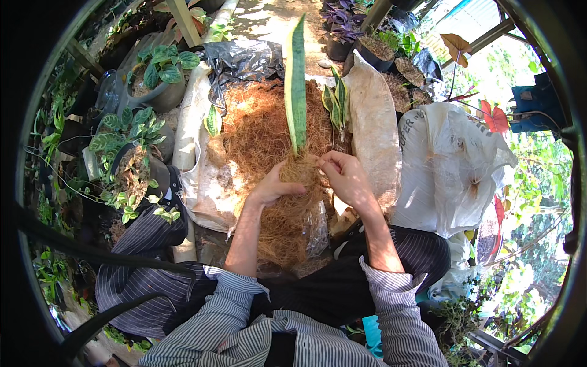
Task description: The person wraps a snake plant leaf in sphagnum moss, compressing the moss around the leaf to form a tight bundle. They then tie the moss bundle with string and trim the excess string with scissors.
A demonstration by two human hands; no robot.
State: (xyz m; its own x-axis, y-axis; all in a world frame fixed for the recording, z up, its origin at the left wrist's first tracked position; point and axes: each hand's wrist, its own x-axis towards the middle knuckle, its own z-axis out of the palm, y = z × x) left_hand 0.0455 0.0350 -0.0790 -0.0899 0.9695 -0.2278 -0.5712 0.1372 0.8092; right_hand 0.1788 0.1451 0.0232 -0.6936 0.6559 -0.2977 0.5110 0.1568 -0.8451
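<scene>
My left hand (275, 186) holds a ball of brown coconut fibre (296, 170) wrapped round the base of an upright snake plant leaf (296, 87), green with a yellow edge. At the right side of that ball, my right hand (341, 174) has its thumb and forefinger pinched together at the fibre; whether a strand lies between them is too small to tell. Loose coconut fibre (252, 121) is heaped behind, and more lies below my hands. A small variegated snake plant (337, 103) stands right of the heap, and another small leaf (213, 121) is at its left.
A pale woven sack (376, 133) lies under the heap. Black plastic (245, 57) is at its far edge. Potted plants (158, 96) crowd the left, and a stuffed white sack (440, 169) sits at the right. My bent knees flank the work spot.
</scene>
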